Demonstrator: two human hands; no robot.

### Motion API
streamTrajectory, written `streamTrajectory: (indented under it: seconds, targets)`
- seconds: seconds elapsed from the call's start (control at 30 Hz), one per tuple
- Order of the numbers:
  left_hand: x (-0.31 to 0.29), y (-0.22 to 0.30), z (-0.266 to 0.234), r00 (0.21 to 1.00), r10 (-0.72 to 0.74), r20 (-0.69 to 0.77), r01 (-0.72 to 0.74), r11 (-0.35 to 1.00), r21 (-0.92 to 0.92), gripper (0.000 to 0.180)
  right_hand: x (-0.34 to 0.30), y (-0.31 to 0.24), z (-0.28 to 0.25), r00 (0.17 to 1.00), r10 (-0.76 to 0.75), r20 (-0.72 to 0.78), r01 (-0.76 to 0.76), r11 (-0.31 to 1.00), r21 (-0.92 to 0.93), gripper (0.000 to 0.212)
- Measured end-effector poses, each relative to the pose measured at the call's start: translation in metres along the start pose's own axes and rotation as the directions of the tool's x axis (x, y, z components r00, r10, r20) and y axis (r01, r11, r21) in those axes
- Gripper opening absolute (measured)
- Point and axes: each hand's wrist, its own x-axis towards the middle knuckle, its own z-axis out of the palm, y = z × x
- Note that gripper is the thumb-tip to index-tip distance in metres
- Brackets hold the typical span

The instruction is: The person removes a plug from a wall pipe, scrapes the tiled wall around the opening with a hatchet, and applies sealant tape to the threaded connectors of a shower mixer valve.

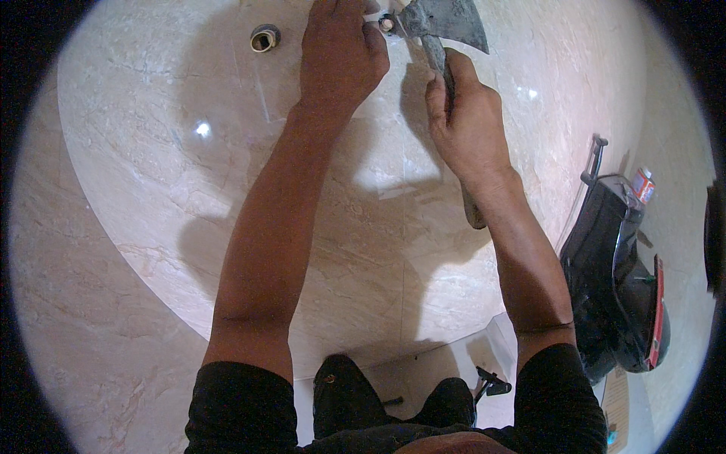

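Raised against a marble-patterned tile wall point(378, 250), both my hands are at the top of the view. My right hand point(469, 121) is wrapped round the handle of a hatchet point(460, 24), whose worn grey head points upward. The handle's lower end sticks out below my wrist. To its left, my left hand point(344, 57) is closed, its fingers partly cut off by the upper edge, and what they grip is hidden. Between hand and hatchet head, a small round pipe outlet point(386, 24) shows in a dark hole. Further left, a brass-rimmed pipe fitting point(265, 38) is set in the tiles.
At the right lies a shiny black bag-like object point(601, 265) with a red strip point(656, 314). Near it is a small orange-and-white container point(643, 185). A small black fixture or tool point(494, 383) is by my knees. Brown cardboard point(616, 401) lies at the lower right.
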Motion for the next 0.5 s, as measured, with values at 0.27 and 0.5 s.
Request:
streamTrajectory:
  seconds: [0.27, 0.5]
  targets:
    - [-0.001, -0.001, 0.002, 0.998, -0.059, 0.017, 0.059, 0.998, 0.029, 0.012, 0.003, -0.001, 0.001, 0.999, 0.015, 0.031, -0.014, 0.999, -0.029, 0.034]
    - [-0.002, -0.001, 0.003, 0.999, -0.051, 0.014, 0.051, 0.998, 0.045, 0.014, 0.004, -0.001, 0.004, 0.999, -0.032, -0.01, 0.032, 0.999, -0.042, 0.033]
